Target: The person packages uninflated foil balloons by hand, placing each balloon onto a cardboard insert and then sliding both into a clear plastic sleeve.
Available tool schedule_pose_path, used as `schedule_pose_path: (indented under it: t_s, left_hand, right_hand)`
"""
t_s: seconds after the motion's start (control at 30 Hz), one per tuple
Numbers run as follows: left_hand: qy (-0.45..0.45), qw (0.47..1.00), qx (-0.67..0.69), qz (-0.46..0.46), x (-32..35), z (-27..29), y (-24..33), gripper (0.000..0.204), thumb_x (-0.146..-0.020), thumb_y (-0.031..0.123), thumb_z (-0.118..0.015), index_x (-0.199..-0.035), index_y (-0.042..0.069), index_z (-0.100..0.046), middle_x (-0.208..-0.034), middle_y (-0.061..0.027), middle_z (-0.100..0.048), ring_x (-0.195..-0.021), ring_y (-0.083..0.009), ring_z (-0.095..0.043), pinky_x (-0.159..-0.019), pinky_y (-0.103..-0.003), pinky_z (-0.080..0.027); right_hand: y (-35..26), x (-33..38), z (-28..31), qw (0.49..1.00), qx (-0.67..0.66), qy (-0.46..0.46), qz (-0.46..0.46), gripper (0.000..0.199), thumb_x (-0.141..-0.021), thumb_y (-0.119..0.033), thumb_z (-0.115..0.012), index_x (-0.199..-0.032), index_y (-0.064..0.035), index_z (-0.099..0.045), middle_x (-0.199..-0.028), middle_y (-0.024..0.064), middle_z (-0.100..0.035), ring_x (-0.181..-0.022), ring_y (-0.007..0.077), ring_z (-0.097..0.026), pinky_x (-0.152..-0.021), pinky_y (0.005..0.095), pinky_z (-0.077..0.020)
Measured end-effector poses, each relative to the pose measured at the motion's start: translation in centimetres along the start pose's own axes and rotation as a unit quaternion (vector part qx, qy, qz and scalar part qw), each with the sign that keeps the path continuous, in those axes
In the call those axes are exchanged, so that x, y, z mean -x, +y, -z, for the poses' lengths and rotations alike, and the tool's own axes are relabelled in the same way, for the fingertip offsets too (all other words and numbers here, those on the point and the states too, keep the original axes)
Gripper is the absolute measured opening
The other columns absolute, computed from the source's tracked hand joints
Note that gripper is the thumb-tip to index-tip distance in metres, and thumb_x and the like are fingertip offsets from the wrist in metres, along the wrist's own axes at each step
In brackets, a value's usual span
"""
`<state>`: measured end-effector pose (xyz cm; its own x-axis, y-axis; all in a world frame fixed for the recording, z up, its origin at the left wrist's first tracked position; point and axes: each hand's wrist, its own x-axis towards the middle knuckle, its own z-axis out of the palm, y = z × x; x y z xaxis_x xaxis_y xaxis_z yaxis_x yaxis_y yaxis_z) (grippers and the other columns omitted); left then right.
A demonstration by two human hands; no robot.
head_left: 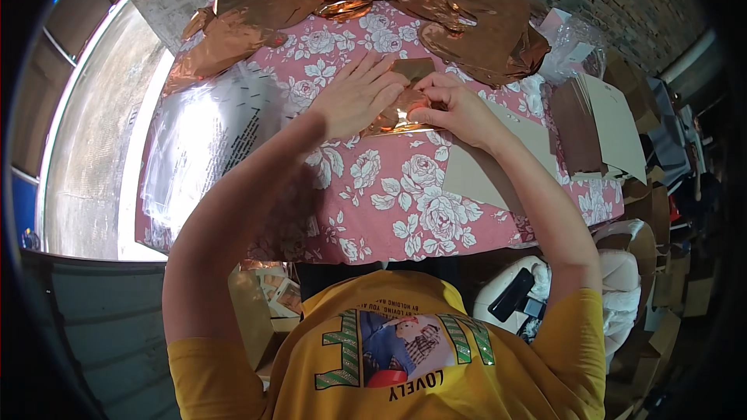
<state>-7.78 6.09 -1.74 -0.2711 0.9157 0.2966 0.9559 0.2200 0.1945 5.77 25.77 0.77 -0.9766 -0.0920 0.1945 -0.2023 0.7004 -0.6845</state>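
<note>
A shiny copper-coloured foil balloon (412, 70), flat and folded small, lies on the flowered tablecloth in front of me. My left hand (358, 99) rests flat at its left side, fingers stretched out and thumb touching the foil. On the other side, my right hand (463, 111) has its fingers curled and pinches the foil's right part. Both hands cover much of the piece, so its full outline is hidden. A flat sheet of grey-beige card (486, 175) lies under my right forearm.
More flat copper foil balloons are heaped along the far edge, at the left (226, 47) and right (490, 50). Clear plastic bags (206, 136) lie at the left. At the right are a stack of cards (611, 120) and crumpled clear wrap (574, 47). A phone (512, 294) lies below the table edge.
</note>
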Motion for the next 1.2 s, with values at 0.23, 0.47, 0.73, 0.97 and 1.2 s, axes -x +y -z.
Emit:
schedule_pose_path:
  t_s: [0.23,0.47,0.73,0.97,1.2]
  left_hand:
    - [-0.027,1.0,0.003,-0.003,-0.2,0.8,0.1,0.045,-0.105,0.04,-0.026,-0.135,0.013,-0.047,-0.155,-0.0183,-0.031,-0.144,-0.042,-0.023,-0.118,-0.047,-0.017]
    - [-0.011,1.0,-0.01,0.01,-0.2,0.2,0.2,0.048,-0.101,0.048,-0.038,-0.133,0.014,-0.047,-0.156,-0.0185,-0.03,-0.145,-0.0402,-0.023,-0.119,-0.045,-0.017]
    - [-0.021,1.0,-0.021,0.005,-0.1,0.4,0.2,0.049,-0.1,0.049,-0.039,-0.134,0.015,-0.046,-0.157,-0.0183,-0.029,-0.145,-0.039,-0.024,-0.12,-0.045,-0.017]
    - [-0.023,0.998,0.045,0.029,-0.8,1.0,0.1,0.052,-0.096,0.05,-0.047,-0.132,0.013,-0.048,-0.153,-0.0176,-0.036,-0.139,-0.0378,-0.036,-0.116,-0.047,-0.024]
    - [-0.079,0.977,0.067,0.185,-5.6,4.3,-0.7,0.047,-0.091,0.043,-0.062,-0.11,0.0,-0.064,-0.101,-0.0152,-0.068,-0.096,-0.0243,-0.065,-0.084,-0.037,-0.05]
  right_hand:
    - [1.0,-0.6,-0.4,1.0,-0.019,-0.003,-0.014,0.028,-0.084,-0.023,-0.076,-0.086,0.0003,-0.061,-0.105,0.0037,-0.056,-0.096,0.0181,-0.052,-0.08,0.0298,-0.0423]
    - [-0.7,-0.2,-0.9,0.998,0.012,0.061,0.004,0.03,-0.08,-0.018,-0.078,-0.091,-0.0043,-0.054,-0.098,0.0048,-0.051,-0.09,0.019,-0.05,-0.077,0.0306,-0.0427]
    - [-3.5,2.6,-1.7,0.947,0.245,0.119,0.168,0.017,-0.081,-0.017,-0.072,-0.095,-0.0073,-0.067,-0.094,0.0046,-0.059,-0.091,0.0239,-0.059,-0.079,0.0361,-0.0518]
    - [-4.1,3.8,-2.6,0.948,0.265,0.124,0.126,0.018,-0.083,-0.017,-0.072,-0.098,-0.0071,-0.072,-0.089,0.0022,-0.063,-0.081,0.0207,-0.063,-0.071,0.0345,-0.0536]
    - [-4.1,4.0,-2.8,0.946,0.279,0.13,0.1,0.016,-0.086,-0.02,-0.068,-0.096,-0.008,-0.07,-0.088,0.0026,-0.06,-0.083,0.0206,-0.062,-0.069,0.035,-0.0531]
